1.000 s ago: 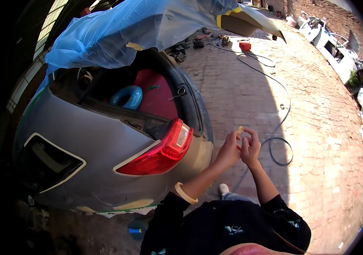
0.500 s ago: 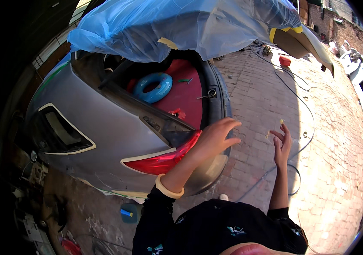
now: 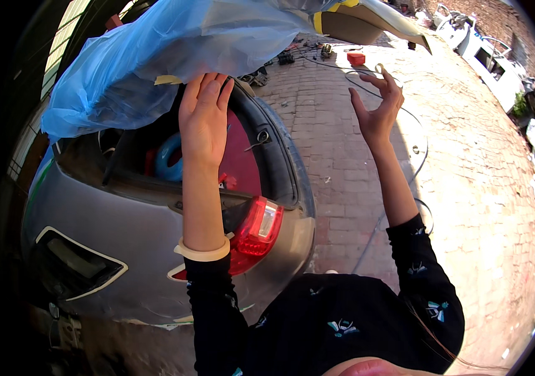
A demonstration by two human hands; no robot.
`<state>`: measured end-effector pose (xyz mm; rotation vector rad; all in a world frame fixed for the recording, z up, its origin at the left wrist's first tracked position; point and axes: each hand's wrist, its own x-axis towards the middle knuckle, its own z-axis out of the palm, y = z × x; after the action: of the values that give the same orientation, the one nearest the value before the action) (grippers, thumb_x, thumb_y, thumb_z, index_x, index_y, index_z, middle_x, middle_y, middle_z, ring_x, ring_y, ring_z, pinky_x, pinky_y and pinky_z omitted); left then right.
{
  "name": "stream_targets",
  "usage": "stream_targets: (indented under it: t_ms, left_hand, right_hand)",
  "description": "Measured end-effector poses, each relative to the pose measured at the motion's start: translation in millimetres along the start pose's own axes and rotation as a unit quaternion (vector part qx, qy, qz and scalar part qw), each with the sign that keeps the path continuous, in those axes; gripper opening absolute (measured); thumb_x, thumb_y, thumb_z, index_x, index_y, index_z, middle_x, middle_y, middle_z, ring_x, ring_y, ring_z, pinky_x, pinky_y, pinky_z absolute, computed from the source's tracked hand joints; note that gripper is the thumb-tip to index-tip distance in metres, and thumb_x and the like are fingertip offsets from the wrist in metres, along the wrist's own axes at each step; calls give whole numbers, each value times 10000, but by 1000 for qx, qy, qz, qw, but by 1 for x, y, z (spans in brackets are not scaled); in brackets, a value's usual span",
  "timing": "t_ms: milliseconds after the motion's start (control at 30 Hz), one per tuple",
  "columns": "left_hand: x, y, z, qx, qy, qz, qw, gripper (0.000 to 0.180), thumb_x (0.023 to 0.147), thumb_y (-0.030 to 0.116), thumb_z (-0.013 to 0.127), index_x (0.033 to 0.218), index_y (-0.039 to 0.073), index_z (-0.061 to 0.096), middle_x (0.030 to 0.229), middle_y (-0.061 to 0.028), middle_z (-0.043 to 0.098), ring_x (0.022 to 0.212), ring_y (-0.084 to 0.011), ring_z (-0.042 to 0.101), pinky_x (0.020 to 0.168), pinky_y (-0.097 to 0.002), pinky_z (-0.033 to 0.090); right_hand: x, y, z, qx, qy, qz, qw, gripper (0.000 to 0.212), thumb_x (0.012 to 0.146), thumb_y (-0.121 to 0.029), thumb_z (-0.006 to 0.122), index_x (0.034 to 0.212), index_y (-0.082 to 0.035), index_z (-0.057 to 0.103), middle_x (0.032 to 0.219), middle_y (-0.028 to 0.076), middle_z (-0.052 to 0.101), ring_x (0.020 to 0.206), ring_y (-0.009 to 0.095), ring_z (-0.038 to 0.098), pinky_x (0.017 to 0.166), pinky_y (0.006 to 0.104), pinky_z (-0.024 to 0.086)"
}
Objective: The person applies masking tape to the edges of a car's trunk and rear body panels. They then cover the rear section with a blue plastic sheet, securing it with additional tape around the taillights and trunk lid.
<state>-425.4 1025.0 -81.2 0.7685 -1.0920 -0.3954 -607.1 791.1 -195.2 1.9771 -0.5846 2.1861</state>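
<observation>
Two hands (image 3: 203,119) (image 3: 377,106) near one blue sheet (image 3: 173,50).

A brick-paved yard floor (image 3: 468,207) fills the right half of the frame, sunlit and reddish-tan. A grey car (image 3: 123,263) stands on it at lower left, its rear toward the frame's centre. A thin black cable (image 3: 421,150) loops across the bricks right of centre, running up toward the top. Near the top centre lie a small red box (image 3: 356,59) and a scatter of dark tools (image 3: 286,57). White car body parts (image 3: 493,59) lie along the upper right edge.
</observation>
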Motion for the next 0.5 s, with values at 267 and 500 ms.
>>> stream_targets:
  t_ms: [267, 500]
  left_hand:
    - [23, -69, 43, 353, -126, -4, 927, 541, 846, 298, 782, 1228, -40, 601, 1286, -177, 590, 1186, -236, 589, 954, -368, 491]
    - [121, -148, 94, 306, 3, -29, 952, 481, 903, 389, 712, 1091, -51, 666, 1005, -136, 709, 875, -196, 698, 767, -299, 551]
  right_hand:
    - [147, 83, 27, 132, 166, 113, 971, 407, 1044, -326, 425, 1269, 10, 467, 1109, 110, 727, 1051, 254, 649, 965, 364, 453]
    - [120, 125, 63, 36, 157, 23, 987, 413, 1055, -365, 388, 1241, -21, 522, 919, 63, 765, 939, 274, 675, 901, 365, 487]
